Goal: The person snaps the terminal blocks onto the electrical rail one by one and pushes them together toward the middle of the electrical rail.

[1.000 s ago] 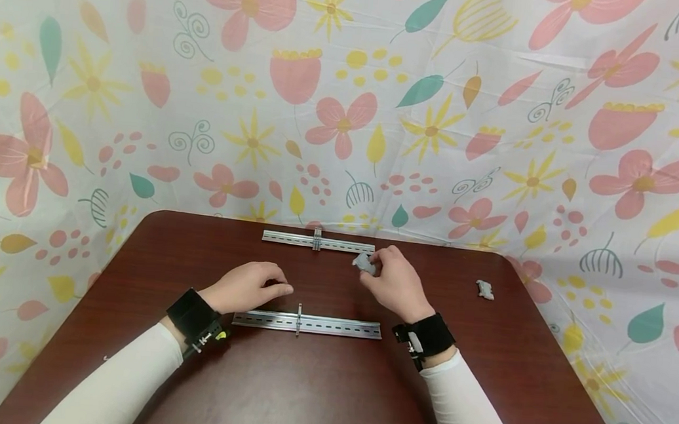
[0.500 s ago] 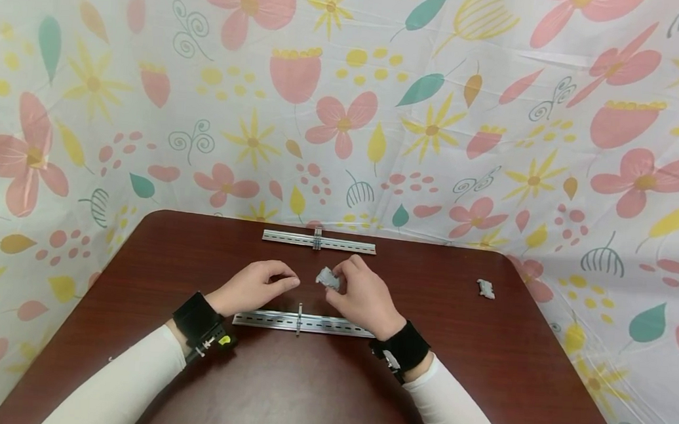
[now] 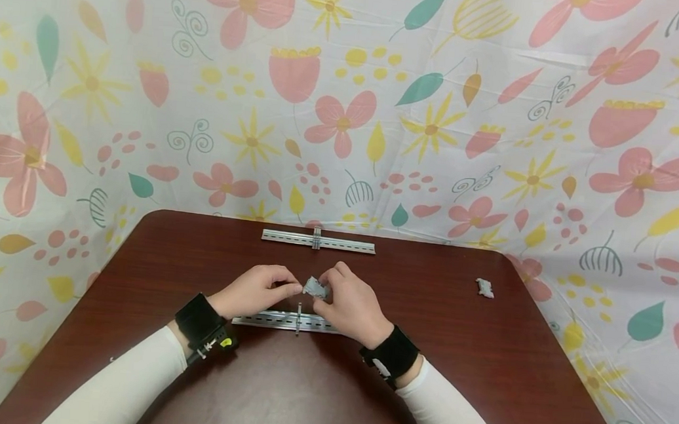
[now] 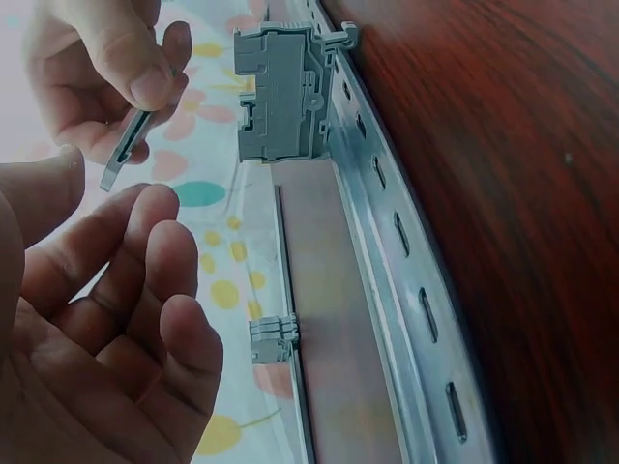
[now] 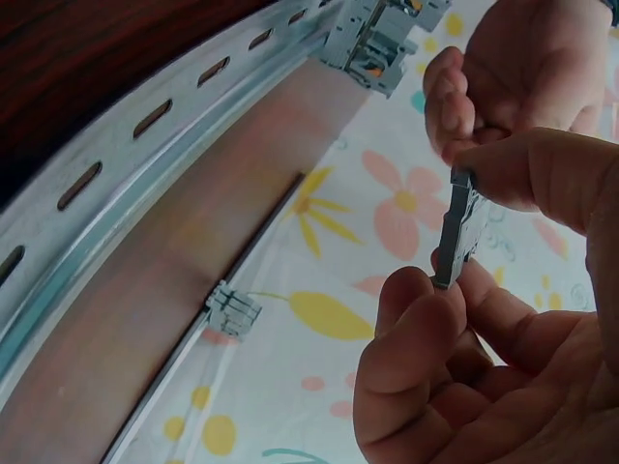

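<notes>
In the head view my right hand (image 3: 352,305) pinches a flat grey terminal block (image 3: 314,287) between thumb and fingers, above the near rail. The right wrist view shows this terminal block (image 5: 458,227) edge-on. My left hand (image 3: 258,290) is just left of it, fingertips right at its edge. The left wrist view has my left hand (image 4: 106,319) with loosely bent fingers, the block's narrow end (image 4: 118,166) between thumb and forefinger. Below both hands lies a slotted metal DIN rail (image 3: 269,319), with a mounted grey terminal block (image 4: 282,97) standing upright on it.
A second DIN rail (image 3: 349,245) lies near the table's back edge, carrying several terminal blocks (image 3: 316,238) side by side. One loose grey terminal block (image 3: 484,288) rests at the right of the brown table (image 3: 422,388). Behind the table hangs a flowered cloth (image 3: 342,173).
My right hand has carried the terminal block leftward and toward me, from beside the far rail to my left fingertips. My left hand has shifted slightly right.
</notes>
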A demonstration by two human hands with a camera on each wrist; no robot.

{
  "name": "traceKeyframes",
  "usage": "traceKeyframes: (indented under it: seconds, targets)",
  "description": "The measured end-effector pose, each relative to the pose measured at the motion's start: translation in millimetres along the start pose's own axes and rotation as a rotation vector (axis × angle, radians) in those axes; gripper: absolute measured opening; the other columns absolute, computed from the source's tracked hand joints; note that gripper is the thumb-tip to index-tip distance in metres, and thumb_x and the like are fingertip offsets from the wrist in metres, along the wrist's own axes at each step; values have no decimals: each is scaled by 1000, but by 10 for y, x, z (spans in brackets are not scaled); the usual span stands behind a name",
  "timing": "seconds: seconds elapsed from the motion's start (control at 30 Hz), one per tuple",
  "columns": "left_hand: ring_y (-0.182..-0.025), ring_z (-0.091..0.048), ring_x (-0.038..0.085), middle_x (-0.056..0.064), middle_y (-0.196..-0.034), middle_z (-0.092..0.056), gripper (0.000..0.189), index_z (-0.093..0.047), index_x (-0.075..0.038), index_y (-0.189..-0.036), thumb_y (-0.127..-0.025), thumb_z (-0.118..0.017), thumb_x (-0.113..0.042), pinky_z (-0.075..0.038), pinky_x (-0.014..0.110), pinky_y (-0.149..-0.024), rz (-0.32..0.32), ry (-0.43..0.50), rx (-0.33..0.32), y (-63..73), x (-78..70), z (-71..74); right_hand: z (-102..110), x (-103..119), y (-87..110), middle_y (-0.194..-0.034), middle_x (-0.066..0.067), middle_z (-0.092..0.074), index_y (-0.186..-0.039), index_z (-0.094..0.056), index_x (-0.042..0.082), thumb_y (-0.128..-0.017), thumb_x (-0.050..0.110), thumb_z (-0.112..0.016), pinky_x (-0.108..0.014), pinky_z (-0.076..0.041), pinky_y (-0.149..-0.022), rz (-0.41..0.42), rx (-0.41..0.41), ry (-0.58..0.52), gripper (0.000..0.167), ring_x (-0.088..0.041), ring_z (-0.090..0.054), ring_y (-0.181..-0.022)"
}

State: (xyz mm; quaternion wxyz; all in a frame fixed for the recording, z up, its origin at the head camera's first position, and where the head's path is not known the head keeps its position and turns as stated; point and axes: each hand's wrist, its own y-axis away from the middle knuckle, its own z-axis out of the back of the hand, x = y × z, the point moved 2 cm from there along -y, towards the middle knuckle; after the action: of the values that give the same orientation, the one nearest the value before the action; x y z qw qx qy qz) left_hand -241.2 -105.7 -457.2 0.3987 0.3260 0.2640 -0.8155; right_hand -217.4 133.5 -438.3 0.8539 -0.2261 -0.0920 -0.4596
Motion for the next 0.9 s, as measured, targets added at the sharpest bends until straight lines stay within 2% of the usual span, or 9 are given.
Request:
traceKeyframes:
  seconds: [0.2,0.5,0.7,0.9]
  targets:
    - [-82,-61,14,4,-97,-74,25,-83,-14,-113,-112,-70,-34,-52,33,-75,-22,-3,13,1,-12,-17,-15,32,-8,-102,1,-56,-114,-73,9,-94,16,-83,-26,-49,-62,32,-3,9,23,-6,-54,-72]
    - [-80,-62,22,-11,-95,-71,17,-84,-18,-112,-110,-74,-32,-51,32,-71,-27,-9,10,5,-13,-32,-22,72,-4,-103,0,-57,-113,-73,9,-94,17,-85,-25,-49,-61,53,-18,17,24,-6,-53,-72]
    - [-77,-60,17,-6,-95,-74,15,-84,-15,-112,-111,-74,-26,-50,31,-70,-44,-11,17,21,-47,-41,-17,93,17,-103,1,-57,-114,-72,10,-95,19,-88,-27,-48,-63,40,-10,8,27,-8,-52,-74]
    - [-79,-60,16,-6,-96,-73,13,-82,-16,-111,-111,-72,-24,-51,30,-71,-62,-15,26,30,-76,-42,-23,90,22,-102,1,-57,-114,-71,10,-95,20,-89,-28,-49,-66,21,4,-4,27,-10,-53,-76]
